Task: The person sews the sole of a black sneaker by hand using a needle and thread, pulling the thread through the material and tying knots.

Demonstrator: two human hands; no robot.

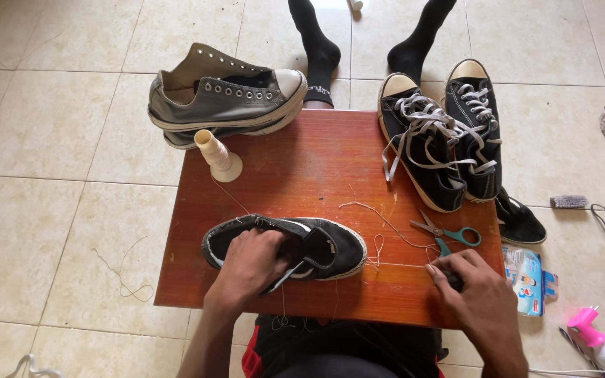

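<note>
A black low sneaker (330,246) lies on its side on a small reddish wooden table (302,161). My left hand (250,266) grips the sneaker at its opening, fingers inside. A pale thread (386,224) runs from the shoe's toe side across the table toward my right hand (467,287), which is closed with the thread end pinched at the table's near right edge. Scissors with teal handles (449,232) lie just beyond my right hand. A cream thread cone (218,155) stands at the far left of the table.
A grey sneaker pair (225,98) rests on the table's far left corner. A black laced pair (442,133) sits at the far right, another black shoe (519,220) beside the table. Someone's black-socked feet (320,49) stand beyond. A packet (526,280), pink-capped bottle (596,339), brush (568,201) lie on tiles.
</note>
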